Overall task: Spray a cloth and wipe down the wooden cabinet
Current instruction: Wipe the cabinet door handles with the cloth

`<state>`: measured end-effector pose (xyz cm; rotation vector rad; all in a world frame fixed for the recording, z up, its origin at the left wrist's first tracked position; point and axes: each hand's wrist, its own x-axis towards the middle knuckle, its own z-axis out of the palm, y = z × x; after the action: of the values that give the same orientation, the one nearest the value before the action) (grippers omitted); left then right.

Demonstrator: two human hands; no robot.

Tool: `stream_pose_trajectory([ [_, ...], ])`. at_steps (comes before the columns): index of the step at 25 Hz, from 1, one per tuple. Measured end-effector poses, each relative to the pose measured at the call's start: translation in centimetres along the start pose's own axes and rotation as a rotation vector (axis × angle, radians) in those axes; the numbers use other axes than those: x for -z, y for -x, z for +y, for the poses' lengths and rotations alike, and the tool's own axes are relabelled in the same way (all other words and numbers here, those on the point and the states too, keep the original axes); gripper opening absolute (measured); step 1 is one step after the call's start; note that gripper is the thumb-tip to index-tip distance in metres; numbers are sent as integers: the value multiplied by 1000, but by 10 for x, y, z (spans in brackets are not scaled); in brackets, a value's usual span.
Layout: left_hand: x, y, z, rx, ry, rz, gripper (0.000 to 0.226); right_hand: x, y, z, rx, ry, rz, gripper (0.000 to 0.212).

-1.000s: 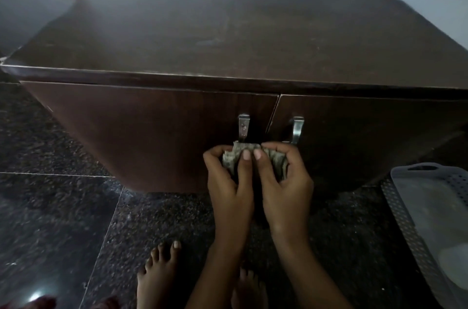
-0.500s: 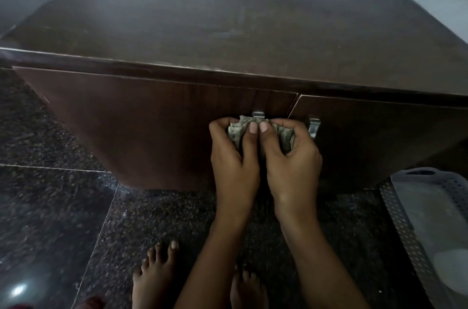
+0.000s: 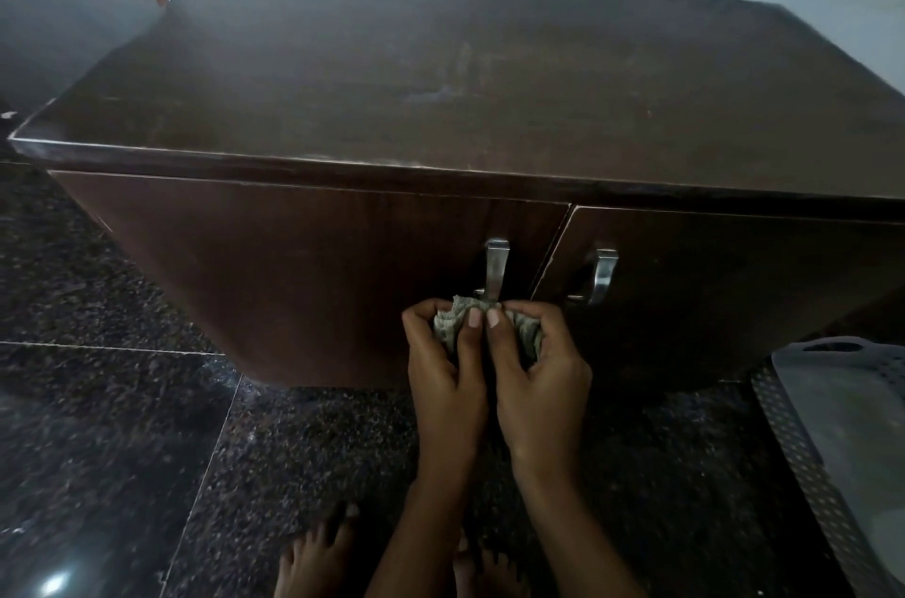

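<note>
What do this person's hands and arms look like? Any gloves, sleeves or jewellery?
Both are bare. The left hand and right hand wear no gloves, and no rings or bracelets show. The forearms are uncovered as far as the picture reaches, with no sleeve in sight. The nails are short and plain.

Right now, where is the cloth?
In the head view the cloth is bunched between the left hand and right hand, low at the centre of the cabinet front, just under the left door's metal handle.
</note>
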<state>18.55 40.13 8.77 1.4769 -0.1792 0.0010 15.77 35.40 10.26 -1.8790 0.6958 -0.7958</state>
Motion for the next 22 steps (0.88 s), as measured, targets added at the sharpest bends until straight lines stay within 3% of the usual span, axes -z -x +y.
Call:
stream_pose_trajectory([
  [15,-5,-8,17,-120,13,-2,11,13,-14,-19,139,-40,-11,5],
  [22,-9,-18,35,-59,-22,16,18,19,-32,-35,71,-10,-93,5],
])
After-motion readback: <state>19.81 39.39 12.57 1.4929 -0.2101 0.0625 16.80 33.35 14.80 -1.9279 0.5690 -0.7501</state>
